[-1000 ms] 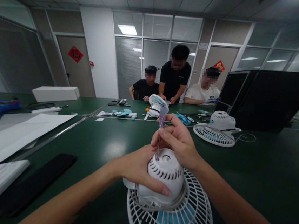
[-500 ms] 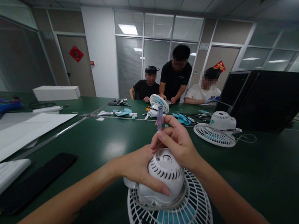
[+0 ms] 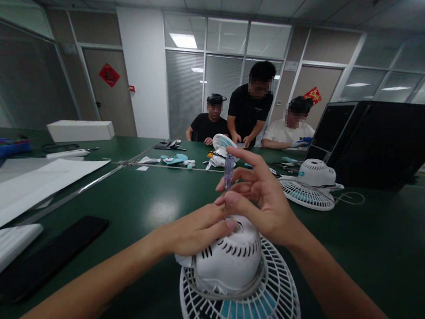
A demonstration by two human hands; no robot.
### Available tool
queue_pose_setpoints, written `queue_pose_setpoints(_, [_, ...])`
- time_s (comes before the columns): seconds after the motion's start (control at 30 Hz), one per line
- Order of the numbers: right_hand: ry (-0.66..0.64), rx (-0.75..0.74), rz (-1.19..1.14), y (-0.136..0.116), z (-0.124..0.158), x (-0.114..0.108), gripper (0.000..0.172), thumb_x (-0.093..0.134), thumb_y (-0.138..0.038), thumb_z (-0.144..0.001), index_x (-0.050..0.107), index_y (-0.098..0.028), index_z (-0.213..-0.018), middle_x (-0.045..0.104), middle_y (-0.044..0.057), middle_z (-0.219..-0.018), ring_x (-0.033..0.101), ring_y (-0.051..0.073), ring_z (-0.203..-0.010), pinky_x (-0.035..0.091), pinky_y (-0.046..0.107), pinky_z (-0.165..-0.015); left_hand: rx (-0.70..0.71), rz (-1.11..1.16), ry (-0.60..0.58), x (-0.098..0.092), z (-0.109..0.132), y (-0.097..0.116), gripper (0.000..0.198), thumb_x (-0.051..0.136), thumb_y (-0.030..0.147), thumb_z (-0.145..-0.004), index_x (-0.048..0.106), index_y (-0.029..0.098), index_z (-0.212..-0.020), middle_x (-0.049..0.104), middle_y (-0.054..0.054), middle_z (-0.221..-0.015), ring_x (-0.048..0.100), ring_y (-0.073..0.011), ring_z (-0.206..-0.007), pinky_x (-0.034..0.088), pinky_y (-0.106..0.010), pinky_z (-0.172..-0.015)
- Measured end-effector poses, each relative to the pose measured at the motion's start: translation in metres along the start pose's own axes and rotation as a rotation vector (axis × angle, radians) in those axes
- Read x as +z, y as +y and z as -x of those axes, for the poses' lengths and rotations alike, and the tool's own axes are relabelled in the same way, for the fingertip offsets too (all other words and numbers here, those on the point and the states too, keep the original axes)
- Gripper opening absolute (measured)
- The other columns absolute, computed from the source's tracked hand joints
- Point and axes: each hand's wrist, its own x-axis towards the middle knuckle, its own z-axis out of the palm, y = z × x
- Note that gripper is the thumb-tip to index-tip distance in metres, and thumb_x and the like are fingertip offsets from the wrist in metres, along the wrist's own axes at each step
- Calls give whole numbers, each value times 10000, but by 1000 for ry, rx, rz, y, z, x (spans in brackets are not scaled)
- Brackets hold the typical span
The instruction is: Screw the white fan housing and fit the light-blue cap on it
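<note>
A white fan [image 3: 225,266] lies face down on the table in front of me, its slotted motor housing upward and blue blades under the grille. My left hand [image 3: 194,228] holds the top of the housing, thumb resting near the round recess; its other fingertips are partly hidden. Upright above the housing stands a screwdriver [image 3: 228,171] with a clear purple handle. My right hand [image 3: 261,199] is on it, index finger over the handle's end and thumb low by the shaft. The screwdriver's tip is hidden behind my left hand.
Another white fan [image 3: 313,182] lies face down at the right, near a large black monitor [image 3: 382,146]. Across the table, people [image 3: 251,108] work around a partly opened fan [image 3: 220,155] and blue parts [image 3: 177,160]. A black pouch-like item [image 3: 57,250] and white paper [image 3: 45,183] lie left.
My left thumb has moved from the housing's side up to its top, beside the screwdriver. My right index finger has risen onto the handle's end, and the hand has opened somewhat.
</note>
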Motion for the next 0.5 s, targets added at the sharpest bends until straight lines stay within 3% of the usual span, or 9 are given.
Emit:
queue_pose_setpoints(0.1, [-13,-19,-186,-1,-1,0,305,555,-306,-963,507,-321,-1264,665,8,-1057,716,145,-903,613,283,-770,35,9,129,2,-2,6,232,490,245,-945,642,183,-1108,660,-84,-1200,548,-243,-1165,383,-413,-1062])
queue_pose_setpoints(0.2, [53,-44,-240,0,-3,1,178,551,-281,-971,549,-288,-1149,696,-21,-922,718,98,-781,603,208,-695,-24,86,250,5,-4,10,187,532,250,-919,666,154,-1008,664,-84,-1078,602,-216,-1011,481,-357,-913])
queue_pose_setpoints(0.3, [121,-75,-216,0,-4,2,171,607,-240,-937,564,-274,-1099,683,-41,-829,700,79,-720,591,170,-643,-51,158,284,8,-5,10,229,494,280,-944,664,128,-958,628,-84,-1023,608,-178,-882,510,-306,-784])
queue_pose_setpoints(0.5, [167,-152,-31,-3,-3,3,205,645,-229,-910,615,-291,-1103,642,-35,-881,685,93,-818,591,171,-660,0,157,319,5,-4,6,121,574,249,-905,620,144,-944,634,-51,-940,604,-179,-915,491,-313,-858])
